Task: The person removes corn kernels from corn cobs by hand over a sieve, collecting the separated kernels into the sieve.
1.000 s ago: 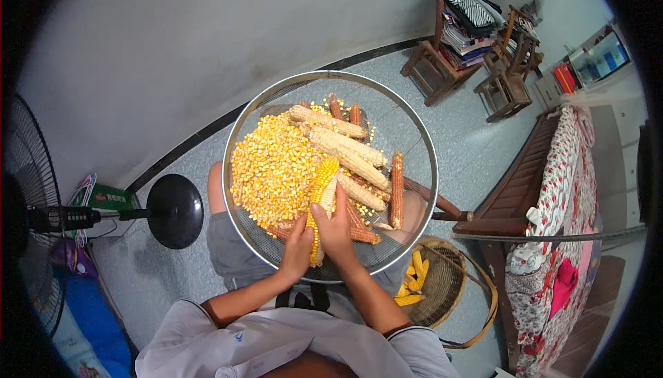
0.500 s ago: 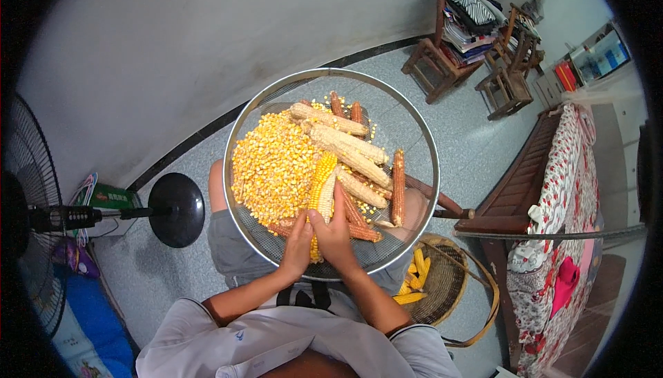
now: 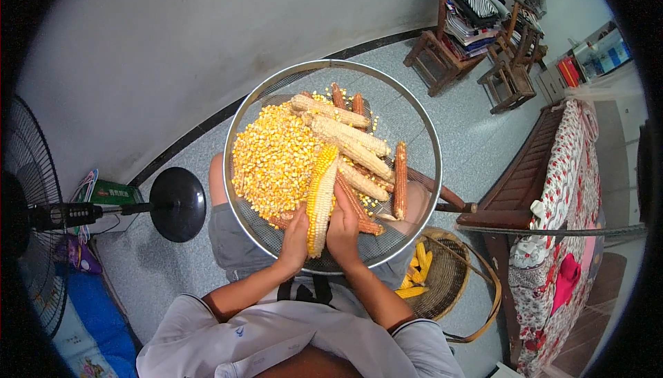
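A partly shelled ear of corn (image 3: 321, 202) stands lengthwise between my hands, its left side still lined with yellow kernels and its right side bare and pale. My left hand (image 3: 295, 241) closes on its lower left side, and my right hand (image 3: 342, 234) presses along its lower right side. They are over the near part of a round mesh sieve (image 3: 331, 63) resting on my lap. Loose yellow kernels (image 3: 273, 160) are heaped in the sieve's left half. To the right lie several pale bare cobs (image 3: 352, 151) and reddish-brown cobs (image 3: 400, 181).
A woven basket (image 3: 445, 285) with yellow ears of corn (image 3: 416, 271) stands at right by my leg. A fan (image 3: 178, 204) stands at left near a green box (image 3: 110, 193). Wooden chairs (image 3: 442, 60) bear piled papers at the back. A bed (image 3: 552, 233) lines the right.
My hands have spread slightly apart around the ear, showing more of its lower end. The bare side of the ear shows more fully. The view has shifted slightly.
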`<state>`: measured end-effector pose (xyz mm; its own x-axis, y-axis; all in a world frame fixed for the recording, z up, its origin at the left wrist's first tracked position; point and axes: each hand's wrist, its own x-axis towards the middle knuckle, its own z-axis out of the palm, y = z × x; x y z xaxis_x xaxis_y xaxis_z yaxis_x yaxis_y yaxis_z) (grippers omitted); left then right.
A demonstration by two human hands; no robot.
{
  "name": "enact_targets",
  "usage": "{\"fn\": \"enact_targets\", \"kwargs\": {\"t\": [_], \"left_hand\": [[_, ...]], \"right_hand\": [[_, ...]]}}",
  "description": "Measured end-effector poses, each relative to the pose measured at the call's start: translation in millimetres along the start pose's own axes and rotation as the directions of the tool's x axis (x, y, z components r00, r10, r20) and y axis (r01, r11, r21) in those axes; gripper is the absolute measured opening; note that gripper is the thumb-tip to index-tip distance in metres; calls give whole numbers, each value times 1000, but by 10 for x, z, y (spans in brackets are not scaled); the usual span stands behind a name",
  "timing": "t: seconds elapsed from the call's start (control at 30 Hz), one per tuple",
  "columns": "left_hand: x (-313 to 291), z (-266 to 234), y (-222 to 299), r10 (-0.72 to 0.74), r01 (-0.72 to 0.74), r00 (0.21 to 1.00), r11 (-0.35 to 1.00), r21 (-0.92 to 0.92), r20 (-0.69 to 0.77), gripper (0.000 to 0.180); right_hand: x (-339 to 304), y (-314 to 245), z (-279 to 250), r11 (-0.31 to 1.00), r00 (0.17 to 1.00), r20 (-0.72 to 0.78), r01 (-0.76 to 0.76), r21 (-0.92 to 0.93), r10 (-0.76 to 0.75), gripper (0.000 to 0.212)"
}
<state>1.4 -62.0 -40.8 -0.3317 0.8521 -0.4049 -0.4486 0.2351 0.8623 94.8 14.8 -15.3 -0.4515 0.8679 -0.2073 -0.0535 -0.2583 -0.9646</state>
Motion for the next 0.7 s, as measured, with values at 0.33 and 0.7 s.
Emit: {"fn": "enact_targets", "kwargs": {"t": [0.33,0.7], "left_hand": [[-114,91,270,15,-9,1000,980,200,-26,56],[-49,73,174,4,-3,998,1000,5,-65,54]], "right_hand": [[-101,-32,263,955,988,-24,139,-262,-151,61],[-112,-39,103,957,996,-49,56,-285,-73,56]]}}
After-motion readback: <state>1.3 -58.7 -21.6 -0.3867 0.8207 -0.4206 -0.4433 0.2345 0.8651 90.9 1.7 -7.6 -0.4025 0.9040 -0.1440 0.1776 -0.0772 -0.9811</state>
